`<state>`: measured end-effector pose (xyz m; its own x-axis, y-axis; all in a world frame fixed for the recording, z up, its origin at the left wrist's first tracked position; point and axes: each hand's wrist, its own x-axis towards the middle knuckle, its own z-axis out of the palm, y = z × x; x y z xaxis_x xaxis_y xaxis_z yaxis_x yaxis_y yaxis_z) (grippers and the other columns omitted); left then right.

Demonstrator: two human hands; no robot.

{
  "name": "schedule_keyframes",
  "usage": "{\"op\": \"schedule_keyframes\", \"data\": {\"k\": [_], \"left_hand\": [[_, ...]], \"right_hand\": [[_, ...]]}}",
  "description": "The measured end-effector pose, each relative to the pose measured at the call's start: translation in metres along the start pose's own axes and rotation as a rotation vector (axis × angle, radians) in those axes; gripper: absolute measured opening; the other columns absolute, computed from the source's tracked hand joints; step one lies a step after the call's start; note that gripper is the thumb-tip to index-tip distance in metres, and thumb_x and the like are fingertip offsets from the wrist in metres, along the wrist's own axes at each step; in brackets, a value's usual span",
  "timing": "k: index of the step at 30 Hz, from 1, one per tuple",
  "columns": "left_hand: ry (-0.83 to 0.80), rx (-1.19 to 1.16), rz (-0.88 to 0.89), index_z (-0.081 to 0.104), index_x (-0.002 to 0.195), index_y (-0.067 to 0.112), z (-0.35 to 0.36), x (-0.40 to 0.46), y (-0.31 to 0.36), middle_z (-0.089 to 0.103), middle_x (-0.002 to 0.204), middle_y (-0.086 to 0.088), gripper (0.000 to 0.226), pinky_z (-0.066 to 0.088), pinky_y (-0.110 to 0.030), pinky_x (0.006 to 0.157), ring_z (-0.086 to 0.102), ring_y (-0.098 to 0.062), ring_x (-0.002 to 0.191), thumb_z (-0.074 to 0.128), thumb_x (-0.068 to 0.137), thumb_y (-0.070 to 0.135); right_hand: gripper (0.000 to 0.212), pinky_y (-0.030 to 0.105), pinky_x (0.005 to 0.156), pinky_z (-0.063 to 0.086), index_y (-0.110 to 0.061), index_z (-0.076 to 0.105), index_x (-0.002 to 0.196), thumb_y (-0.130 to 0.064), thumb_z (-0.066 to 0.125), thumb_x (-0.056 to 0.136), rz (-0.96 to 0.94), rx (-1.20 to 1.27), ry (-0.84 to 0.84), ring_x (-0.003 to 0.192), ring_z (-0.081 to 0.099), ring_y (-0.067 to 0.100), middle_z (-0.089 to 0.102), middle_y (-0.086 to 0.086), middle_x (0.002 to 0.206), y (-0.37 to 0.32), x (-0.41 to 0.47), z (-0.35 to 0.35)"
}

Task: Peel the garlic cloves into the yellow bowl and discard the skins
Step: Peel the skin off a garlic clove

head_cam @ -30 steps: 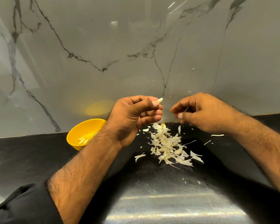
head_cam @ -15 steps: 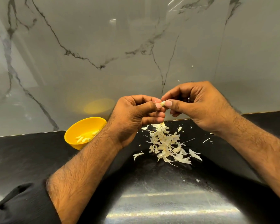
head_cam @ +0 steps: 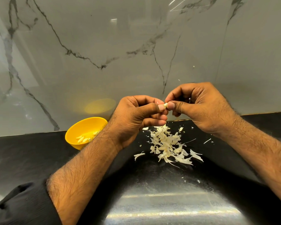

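Several peeled cloves (head_cam: 82,139) already lie in the yellow bowl (head_cam: 75,133) at the left of centre, which stands on the black counter (head_cam: 23,153) against the marble backsplash (head_cam: 104,46), partly hidden behind your left forearm. Moving right, your left hand (head_cam: 136,116) is curled, thumb and forefinger pinching one end of a small garlic clove (head_cam: 165,104) held up in mid-frame above the counter. Your right hand (head_cam: 199,106) meets it from the other side, thumb and forefinger closed narrowly on the clove's exposed tip, thumbnail to thumbnail with the left. Most of the clove is hidden by your fingers, so how much skin remains on it cannot be told. Below the hands, a loose heap of papery skins (head_cam: 167,145) lies on the counter, with stray shreds out toward the right. You look to be in the peeling step, working skin off this clove. Next, it seems, you need to pull the skin free with the right hand, let it drop on the heap, then carry the bare clove left to the bowl; the skins remain to be discarded.
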<state>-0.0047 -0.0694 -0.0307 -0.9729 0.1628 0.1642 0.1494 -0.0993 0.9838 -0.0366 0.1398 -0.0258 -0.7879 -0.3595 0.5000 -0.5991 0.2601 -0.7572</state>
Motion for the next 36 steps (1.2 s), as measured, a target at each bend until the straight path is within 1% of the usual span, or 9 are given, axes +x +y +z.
{"op": "schedule_keyframes", "data": {"k": [5,10,17,22,25,29,32,34,36], "left_hand": [[0.003,0.009,-0.007,0.074,0.103,-0.006,0.001,0.000,0.000,0.077,0.088,-0.019,0.013,0.064,-0.027,0.066,0.075,-0.023,0.073,0.072,0.093,0.002],[0.032,0.008,-0.002,0.073,0.103,-0.009,0.000,0.000,0.000,0.076,0.087,-0.019,0.015,0.064,-0.026,0.065,0.074,-0.022,0.070,0.073,0.093,0.002],[0.070,0.044,-0.021,0.075,0.095,-0.004,0.001,0.002,-0.002,0.076,0.082,-0.018,0.005,0.063,-0.026,0.062,0.073,-0.021,0.066,0.074,0.093,0.000],[0.075,0.086,-0.029,0.073,0.100,-0.009,0.001,0.003,-0.004,0.075,0.081,-0.017,0.012,0.063,-0.027,0.062,0.072,-0.020,0.065,0.074,0.093,0.001],[0.074,0.067,-0.029,0.074,0.099,-0.009,0.001,0.003,-0.003,0.075,0.081,-0.017,0.012,0.063,-0.026,0.061,0.071,-0.020,0.065,0.074,0.092,0.001],[0.063,0.003,-0.037,0.075,0.094,-0.004,0.000,0.003,-0.002,0.075,0.081,-0.017,0.005,0.061,-0.025,0.061,0.071,-0.020,0.065,0.074,0.092,0.000],[0.055,-0.034,-0.040,0.075,0.095,-0.004,-0.001,0.003,-0.002,0.075,0.083,-0.018,0.006,0.061,-0.024,0.061,0.071,-0.020,0.066,0.074,0.091,0.000],[0.045,-0.055,-0.041,0.074,0.097,-0.005,-0.002,0.003,-0.002,0.075,0.084,-0.019,0.007,0.061,-0.024,0.062,0.072,-0.021,0.068,0.073,0.092,0.000],[0.040,-0.056,-0.035,0.074,0.100,-0.006,-0.004,0.004,-0.001,0.076,0.087,-0.020,0.009,0.062,-0.025,0.064,0.074,-0.022,0.070,0.072,0.093,-0.001]], "right_hand": [[0.006,0.021,0.069,0.060,-0.016,0.078,0.096,-0.012,0.078,0.091,-0.016,-0.042,-0.002,0.070,0.072,0.009,0.076,-0.004,0.081,0.000,0.000,0.001],[0.007,0.025,0.072,0.061,-0.026,0.080,0.098,-0.028,0.080,0.091,-0.115,-0.219,0.015,0.081,0.073,0.008,0.076,-0.014,0.083,-0.001,-0.003,-0.003],[0.006,0.029,0.068,0.062,-0.023,0.078,0.095,-0.020,0.077,0.091,-0.268,-0.392,-0.008,0.077,0.068,0.009,0.068,-0.016,0.083,-0.003,-0.004,-0.005],[0.015,0.029,0.063,0.060,-0.024,0.078,0.105,-0.028,0.074,0.091,-0.357,-0.515,-0.050,0.072,0.064,0.007,0.064,-0.016,0.087,-0.003,-0.002,-0.004],[0.010,0.028,0.064,0.060,-0.023,0.081,0.100,-0.024,0.077,0.091,-0.373,-0.492,-0.007,0.075,0.067,0.008,0.067,-0.015,0.085,-0.002,-0.003,-0.004],[0.002,0.022,0.065,0.058,-0.020,0.081,0.090,-0.019,0.082,0.089,-0.339,-0.402,0.058,0.077,0.070,0.008,0.070,-0.014,0.082,-0.008,-0.005,-0.007],[0.011,0.016,0.061,0.054,-0.026,0.077,0.083,-0.020,0.085,0.085,-0.214,-0.356,0.072,0.071,0.068,0.006,0.070,-0.013,0.077,-0.005,-0.004,-0.013],[0.022,0.020,0.070,0.056,-0.034,0.073,0.085,-0.015,0.085,0.085,-0.029,-0.461,-0.044,0.076,0.067,0.002,0.069,-0.014,0.088,0.000,0.001,-0.019],[0.030,0.023,0.081,0.055,-0.040,0.071,0.101,-0.014,0.080,0.090,0.110,-0.602,-0.216,0.090,0.065,-0.001,0.063,-0.020,0.107,0.003,0.002,-0.021]]}}
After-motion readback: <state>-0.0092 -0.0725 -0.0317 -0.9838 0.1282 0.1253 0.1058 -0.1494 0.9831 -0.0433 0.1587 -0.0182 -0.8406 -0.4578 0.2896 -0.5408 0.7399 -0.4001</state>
